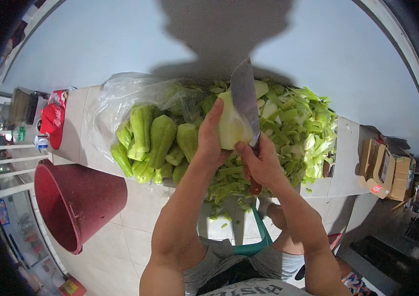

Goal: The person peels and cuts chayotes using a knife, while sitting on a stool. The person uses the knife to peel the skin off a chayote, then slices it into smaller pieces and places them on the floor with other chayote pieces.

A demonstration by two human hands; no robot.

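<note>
In my left hand (213, 130) is a thick, peeled pale green vegetable (230, 126), its fingers wrapped around the left side. My right hand (261, 160) grips a broad-bladed knife (245, 93) with a brown wooden handle, tip pointing away from me. The blade lies along the vegetable's right side, and my right thumb presses near its lower end. Below and to the right spreads a heap of green peelings (296, 133). Left of my hands, several long, ridged light green vegetables (162, 140) lie in and on a clear plastic bag (113, 106). Another pale peeled piece (260, 90) shows behind the blade.
A dark red bucket (83, 202) lies tipped at the left on the tiled floor. A red cap (53, 118) sits farther left. Opened cardboard boxes (379, 167) stand at the right. A pale wall (96, 42) rises beyond the heap; a green stool (254, 246) is under me.
</note>
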